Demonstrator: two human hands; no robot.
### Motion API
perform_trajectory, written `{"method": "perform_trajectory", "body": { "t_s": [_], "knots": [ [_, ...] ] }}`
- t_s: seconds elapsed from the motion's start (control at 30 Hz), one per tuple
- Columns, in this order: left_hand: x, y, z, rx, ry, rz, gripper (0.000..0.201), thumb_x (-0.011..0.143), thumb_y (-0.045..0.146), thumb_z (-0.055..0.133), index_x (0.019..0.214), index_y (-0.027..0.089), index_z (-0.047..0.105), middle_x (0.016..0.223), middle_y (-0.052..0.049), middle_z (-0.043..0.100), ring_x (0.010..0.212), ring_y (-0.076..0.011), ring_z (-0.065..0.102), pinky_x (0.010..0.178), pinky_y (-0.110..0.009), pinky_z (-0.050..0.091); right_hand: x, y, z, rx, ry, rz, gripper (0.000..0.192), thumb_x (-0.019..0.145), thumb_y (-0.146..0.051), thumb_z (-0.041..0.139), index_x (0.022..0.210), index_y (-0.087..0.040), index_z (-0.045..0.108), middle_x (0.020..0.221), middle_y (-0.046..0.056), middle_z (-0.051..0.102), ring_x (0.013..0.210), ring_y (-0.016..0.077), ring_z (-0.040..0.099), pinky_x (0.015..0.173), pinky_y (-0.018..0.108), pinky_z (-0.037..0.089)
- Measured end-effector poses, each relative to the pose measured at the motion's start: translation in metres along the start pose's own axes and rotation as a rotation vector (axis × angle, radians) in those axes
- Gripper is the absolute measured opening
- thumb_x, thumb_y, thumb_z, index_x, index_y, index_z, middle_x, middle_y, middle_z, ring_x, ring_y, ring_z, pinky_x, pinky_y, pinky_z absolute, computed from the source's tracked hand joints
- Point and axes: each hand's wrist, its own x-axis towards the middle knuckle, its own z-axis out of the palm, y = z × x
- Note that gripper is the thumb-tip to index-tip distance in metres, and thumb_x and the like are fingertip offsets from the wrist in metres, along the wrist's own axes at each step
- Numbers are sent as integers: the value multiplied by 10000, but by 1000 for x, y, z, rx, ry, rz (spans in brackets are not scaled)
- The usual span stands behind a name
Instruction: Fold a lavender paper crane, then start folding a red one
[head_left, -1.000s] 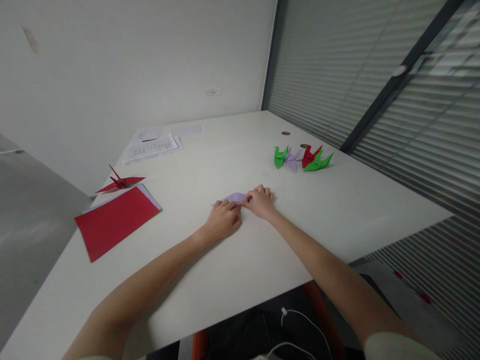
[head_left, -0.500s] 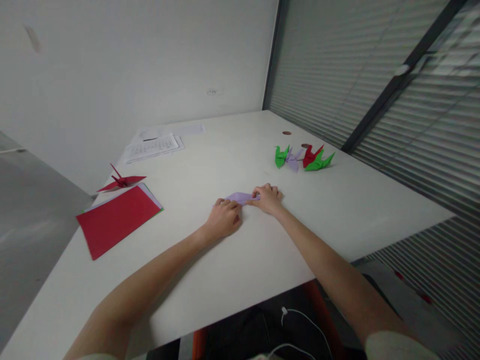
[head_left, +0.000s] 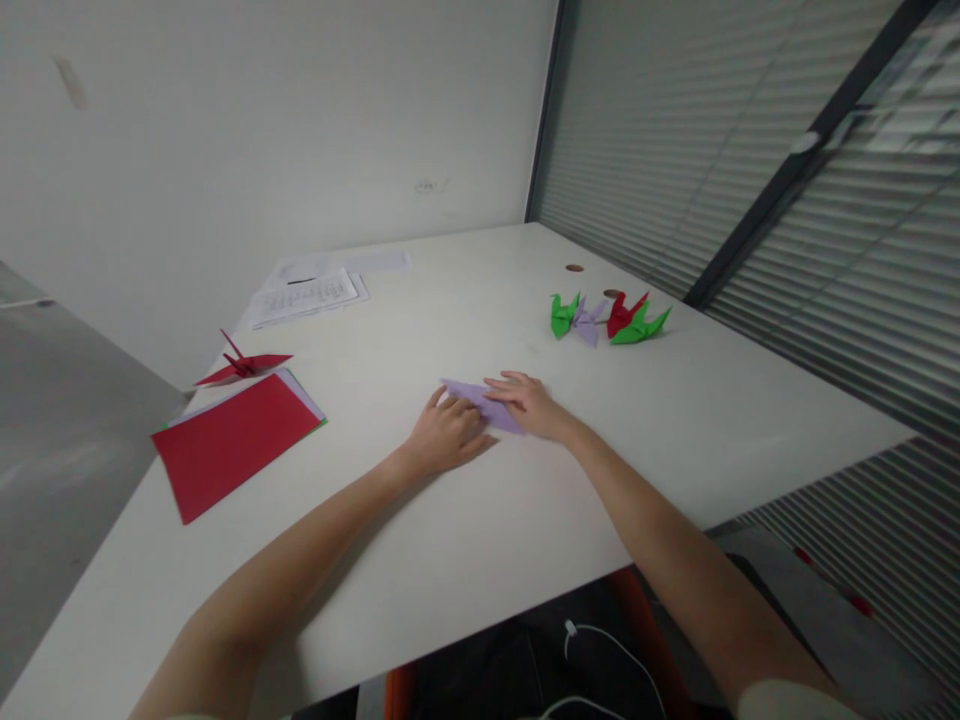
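A folded piece of lilac origami paper [head_left: 510,419] lies flat on the white table [head_left: 420,570] under both hands. My left hand [head_left: 448,432] rests on its left part, thumb stretched out to the right and fingers spread over the paper, index finger near the upper left corner. From the right, my right hand [head_left: 531,404] lies on the paper with its fingers extended leftward, pressing it down. Neither hand grips the paper; parts of its folds are hidden beneath the fingers.
Several folded paper cranes, including a green crane [head_left: 564,316], a lilac crane [head_left: 589,322] and a red crane [head_left: 624,314], stand at the right rear. A red crane [head_left: 243,366] sits left behind stacked red paper [head_left: 238,445]. Printed sheets [head_left: 307,295] lie farther back.
The lilac paper has turned so that it slants down to the right. My fingers have gone from gripping its edges to lying spread on top of it.
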Motion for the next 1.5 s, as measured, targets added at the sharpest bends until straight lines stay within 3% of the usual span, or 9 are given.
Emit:
{"method": "perform_trajectory", "body": {
  "t_s": [0.13,0.23,0.37,0.53,0.67,0.83,1.0,1.17,1.5],
  "knots": [
    [2,-18,2,-74,1,-79,331,948,462,484,954,193,677,979,-74,696,980,-214,638,1097,-496,314,-1,-10,5,-48,-85,-13,443,823,-44,470,1067,-300,736,1113,17,721,1126,242,531,1026,501,335],
    [3,-30,6,-97,9,-60,233,918,362,568,847,175,687,1045,-96,696,985,-218,640,1000,-431,424,0,-15,5,13,-101,-93,379,809,-28,487,921,-259,765,932,32,727,961,211,568,941,425,407],
    [4,-38,7,-101,-1,36,143,907,271,593,869,168,684,975,-93,709,891,-208,659,839,-343,484,1,-18,7,55,-38,-162,276,789,-55,582,891,-240,760,1065,60,671,1054,216,540,963,402,408],
    [4,-35,2,-105,-10,31,195,937,264,543,1079,156,619,905,-77,725,801,-191,681,821,-334,481,1,-15,9,14,-127,-167,203,854,-252,664,1041,-285,735,1090,45,675,1037,219,556,944,411,392],
    [3,-35,0,-142,-43,146,269,908,414,583,1015,179,657,1000,-94,712,930,-213,675,882,-343,474,3,-15,10,-90,-120,-147,184,885,-352,636,1007,-266,744,1008,54,681,974,220,558,866,389,379],
    [3,-40,7,-153,-20,145,203,952,310,527,963,183,685,1041,-93,713,944,-193,672,885,-342,463,2,-19,11,-144,-75,-147,246,955,-332,523,942,-238,750,936,58,678,912,203,536,804,358,346],
    [2,-40,13,-185,16,33,239,951,314,524,850,177,692,1058,-92,718,935,-186,673,877,-341,450,0,-24,12,-108,-24,-75,180,880,-382,638,939,-260,755,988,55,670,971,222,507,851,377,322],
    [2,-37,9,-245,11,-30,235,934,394,543,935,203,679,1005,-58,738,922,-182,682,968,-381,404,4,-20,20,-58,-30,105,175,886,-388,626,895,-277,762,909,38,685,905,210,525,813,367,328],
    [7,-40,15,-312,22,-109,158,884,284,601,810,191,707,976,-44,752,833,-171,695,876,-331,462,8,-18,29,-50,87,329,193,798,-412,718,740,-229,744,869,51,644,878,211,528,832,373,374]
  ]
}}
